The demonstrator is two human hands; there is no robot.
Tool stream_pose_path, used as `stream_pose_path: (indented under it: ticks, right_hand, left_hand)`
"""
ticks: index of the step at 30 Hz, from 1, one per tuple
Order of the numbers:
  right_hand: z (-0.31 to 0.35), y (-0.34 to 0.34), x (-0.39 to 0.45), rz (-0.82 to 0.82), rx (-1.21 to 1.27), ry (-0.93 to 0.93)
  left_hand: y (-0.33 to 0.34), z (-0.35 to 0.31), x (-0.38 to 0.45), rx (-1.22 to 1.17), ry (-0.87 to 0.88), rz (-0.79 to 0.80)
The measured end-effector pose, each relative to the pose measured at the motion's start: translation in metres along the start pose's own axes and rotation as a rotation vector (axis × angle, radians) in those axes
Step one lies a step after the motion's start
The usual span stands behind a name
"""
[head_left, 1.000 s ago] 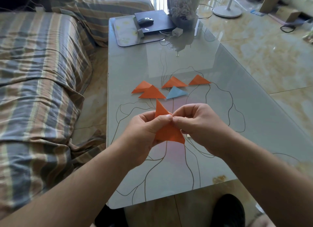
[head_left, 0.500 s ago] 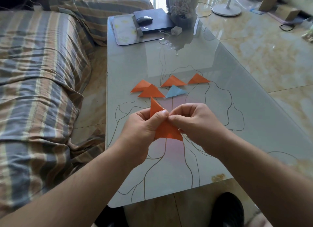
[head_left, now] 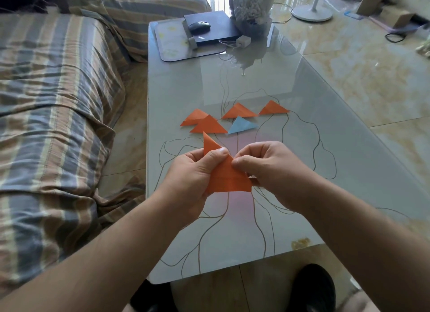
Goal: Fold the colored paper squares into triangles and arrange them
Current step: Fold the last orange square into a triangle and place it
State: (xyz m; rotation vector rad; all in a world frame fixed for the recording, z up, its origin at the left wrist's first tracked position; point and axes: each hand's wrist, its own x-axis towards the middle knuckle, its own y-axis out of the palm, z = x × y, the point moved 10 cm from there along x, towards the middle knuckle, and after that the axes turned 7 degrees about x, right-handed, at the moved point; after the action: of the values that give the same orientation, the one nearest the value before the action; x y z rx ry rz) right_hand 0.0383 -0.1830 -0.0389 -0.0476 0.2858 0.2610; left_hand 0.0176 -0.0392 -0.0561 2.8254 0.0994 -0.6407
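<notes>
**Orange paper mid-fold above the desk**

Orange paper (head_left: 226, 176), already creased into a rough triangle with one pointed flap sticking up at the top left, is held in the air just above the glass desk (head_left: 302, 148). The left hand (head_left: 195, 176) pinches its upper left part, thumb laid across the front; the right hand (head_left: 267, 169) pinches the top right corner between thumb and curled fingers. Both hands are closed on the sheet, neither is free.

This looks like the folding step for one more piece: the flap is not yet flattened. The next move likely calls for bringing the loose point down flush with the edges, then running a fingertip along the crease (a firm surface would help) before setting it among the others.

Finished triangles lie on the desk just beyond the hands: four orange triangles (head_left: 208, 126) and one blue triangle (head_left: 242, 125), five in all. The two leftmost orange ones overlap; the blue one sits just beside them, under the middle orange one. With the piece in hand, that makes six papers.
</notes>
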Motion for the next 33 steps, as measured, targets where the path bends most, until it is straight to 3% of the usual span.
stream_pose_path:
  ticks: [17,28,33]
  right_hand:
    - [-0.004,-0.003,0.000,0.011,-0.036,0.066]
    - [0.001,-0.009,0.000,-0.010,-0.193,-0.008]
    - [-0.001,-0.017,0.001,0.043,-0.202,0.069]
  left_hand:
    - [-0.015,-0.007,0.007,0.011,0.030,-0.087]
    - [-0.020,-0.010,0.008,0.050,0.061,-0.108]
    - [-0.018,-0.010,0.008,0.110,0.060,-0.092]
